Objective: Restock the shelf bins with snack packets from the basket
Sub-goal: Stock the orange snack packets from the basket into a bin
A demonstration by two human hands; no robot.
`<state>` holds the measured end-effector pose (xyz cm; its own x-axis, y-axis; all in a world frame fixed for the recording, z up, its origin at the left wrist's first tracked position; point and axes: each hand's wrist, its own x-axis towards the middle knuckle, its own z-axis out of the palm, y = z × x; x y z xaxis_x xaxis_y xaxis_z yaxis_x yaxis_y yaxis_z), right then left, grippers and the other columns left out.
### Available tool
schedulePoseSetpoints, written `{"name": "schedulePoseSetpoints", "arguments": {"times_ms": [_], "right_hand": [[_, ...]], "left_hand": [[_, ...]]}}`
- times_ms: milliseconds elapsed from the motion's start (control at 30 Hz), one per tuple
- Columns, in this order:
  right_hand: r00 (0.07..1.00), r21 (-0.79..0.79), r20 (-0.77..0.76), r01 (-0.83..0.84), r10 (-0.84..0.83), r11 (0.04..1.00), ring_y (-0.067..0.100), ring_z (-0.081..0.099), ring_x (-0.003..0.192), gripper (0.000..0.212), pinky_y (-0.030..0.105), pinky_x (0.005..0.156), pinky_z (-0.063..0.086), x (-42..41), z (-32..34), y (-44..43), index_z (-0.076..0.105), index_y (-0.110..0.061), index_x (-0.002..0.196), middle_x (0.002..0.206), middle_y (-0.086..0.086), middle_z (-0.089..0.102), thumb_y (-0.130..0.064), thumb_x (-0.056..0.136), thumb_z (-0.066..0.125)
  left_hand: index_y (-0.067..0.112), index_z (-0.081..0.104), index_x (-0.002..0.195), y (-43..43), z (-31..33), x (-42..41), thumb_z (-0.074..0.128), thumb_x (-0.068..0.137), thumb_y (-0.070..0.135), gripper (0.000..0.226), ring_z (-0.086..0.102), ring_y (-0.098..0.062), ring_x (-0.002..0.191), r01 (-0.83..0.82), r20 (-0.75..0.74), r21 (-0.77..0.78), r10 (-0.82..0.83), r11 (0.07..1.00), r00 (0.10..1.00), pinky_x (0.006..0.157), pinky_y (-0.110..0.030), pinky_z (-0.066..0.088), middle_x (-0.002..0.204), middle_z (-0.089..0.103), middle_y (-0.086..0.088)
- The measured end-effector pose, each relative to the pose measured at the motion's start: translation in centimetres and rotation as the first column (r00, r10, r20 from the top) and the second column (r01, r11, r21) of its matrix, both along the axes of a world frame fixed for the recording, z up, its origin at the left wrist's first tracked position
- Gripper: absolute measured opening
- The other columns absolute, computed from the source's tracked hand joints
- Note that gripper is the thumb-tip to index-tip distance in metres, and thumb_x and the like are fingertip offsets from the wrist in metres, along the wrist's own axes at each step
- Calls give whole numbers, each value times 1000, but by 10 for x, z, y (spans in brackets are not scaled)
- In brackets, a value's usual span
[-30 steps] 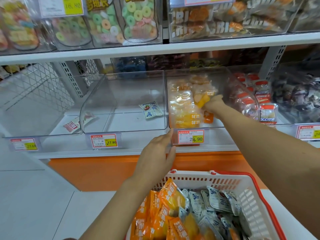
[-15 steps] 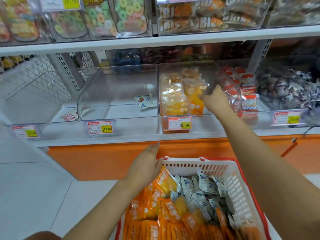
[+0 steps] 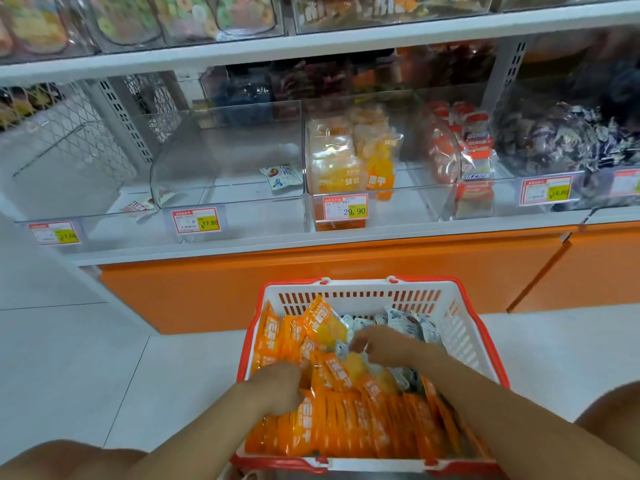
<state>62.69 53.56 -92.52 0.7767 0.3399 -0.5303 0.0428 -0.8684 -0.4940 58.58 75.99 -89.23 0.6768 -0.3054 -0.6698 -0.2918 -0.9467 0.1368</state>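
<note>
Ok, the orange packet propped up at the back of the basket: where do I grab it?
Pinch the orange packet by its raised top edge, coming from above. It stands tilted by the basket's far wall, that edge clear of the other packets burying its lower part.

1. The left hand's (image 3: pixel 277 386) fingertips are sunk among the orange packets (image 3: pixel 346 424), so its grip cannot be told.
2. The right hand (image 3: pixel 379 344) is blurred; whether its curled fingers pinch a packet is unclear.
3. Both forearms cover part of the packets, and the basket's (image 3: pixel 465 327) near rim runs off the bottom edge.
4. The top-shelf bins (image 3: pixel 214 19) are cut off by the upper edge.
5. The leftmost price tag (image 3: pixel 55 233) is too blurred to read.
6. The dark-wrapped sweets (image 3: pixel 561 140) at far right are smeared, and their bin is cut by the right edge.
</note>
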Motion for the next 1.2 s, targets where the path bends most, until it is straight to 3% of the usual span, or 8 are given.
{"name": "schedulePoseSetpoints", "arguments": {"times_ms": [100, 200, 333, 433, 567, 800, 967, 1200], "right_hand": [[996, 10, -91, -5, 6, 1000, 16, 54, 110, 39, 31, 92, 48, -23, -44, -12, 52, -31, 124, 131, 0, 54, -9, 93, 42], [994, -7, -105, -31, 30, 1000, 16, 53, 98, 33, 21, 72, 43, -25, -45, -28, 51, -21, 119, 112, 1, 55, -4, 91, 46], [992, -147, -87, -101, 88, 984, 12, 45, 69, 31, 20, 57, 35, -12, -45, -45, 47, -24, 69, 74, -6, 46, 5, 78, 47], [999, -90, 22, -40, 43, 995, 10, 46, 61, 32, 18, 58, 34, 3, -27, -49, 42, -22, 58, 62, -5, 43, 0, 79, 53], [991, 298, 45, 105, -124, 949, 11, 63, 74, 16, 25, 73, 51, 24, 37, -50, 69, -15, 87, 80, -5, 68, -8, 75, 76], [905, 806, -32, 274, -423, 525, 22, 71, 88, 39, 28, 77, 57, 45, 162, -50, 66, -11, 109, 99, 7, 74, -9, 70, 75], [666, 874, 4, 359, -746, 326, 25, 69, 92, 26, 36, 84, 56, 84, 198, -60, 64, -8, 110, 104, 13, 71, 0, 85, 65], [563, 757, 127, 477, -816, 447, 24, 67, 83, 32, 36, 73, 56, 131, 233, -70, 50, -5, 122, 107, 12, 64, -7, 91, 56]], "left_hand": [[10, 55, 120, -2, 0, 0, 49, 96, 30, 33, 56, -26, 107, 1, -23, 45, 0, 999, 1000, 84, -34, 46, 120, 57, -11], [12, 53, 122, -7, 5, 4, 48, 97, 30, 32, 55, -25, 109, -7, -17, 4, 7, 1000, 1000, 81, -28, 42, 120, 58, -10], [11, 55, 120, -10, 9, 13, 46, 98, 30, 31, 55, -23, 107, -14, -30, -9, 14, 1000, 999, 79, -27, 42, 120, 58, -9], [11, 63, 113, -11, 16, 28, 47, 97, 31, 30, 57, -16, 90, -67, 18, -124, 70, 990, 997, 68, -24, 44, 106, 63, -6], [19, 65, 119, -16, 49, 52, 47, 98, 28, 29, 60, -13, 103, -13, 348, -371, 152, 928, 925, 88, -26, 48, 118, 65, 2], [18, 59, 126, -18, 129, 80, 51, 96, 19, 31, 53, -11, 113, 114, 643, -660, 480, 742, 597, 91, -17, 36, 126, 59, 3], [19, 43, 141, -26, 146, 103, 50, 96, 21, 45, 37, -12, 134, 66, 670, -637, 509, 768, 541, 101, -12, 17, 146, 43, 2], [26, 37, 145, -37, 136, 113, 48, 97, 25, 49, 38, -11, 132, 58, 653, -611, 462, 789, 601, 98, -14, 21, 148, 38, 6]]}}
